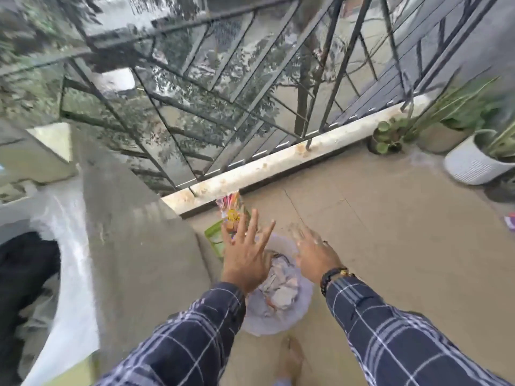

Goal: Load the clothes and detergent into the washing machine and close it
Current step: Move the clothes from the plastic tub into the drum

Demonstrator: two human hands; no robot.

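Fingers [252,224] wide, empty: hovered left hand [245,259] and right hand [315,254] over clothes [281,286] in tub [278,327]; risked toppling detergent packet [231,214], seemingly propped alongside.

We stand on a home balcony: metal railing [223,87] across the top, potted plants [457,135] upper right, washing machine [50,246] lower left.

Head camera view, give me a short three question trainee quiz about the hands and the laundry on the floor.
1. True or false: the left hand and right hand are both open over the clothes tub.
2. The detergent packet is: A in the tub, B on the floor beside it, C in a hand.
3. Which wrist wears the beaded bracelet?
Key: 1 true; 2 B; 3 right.
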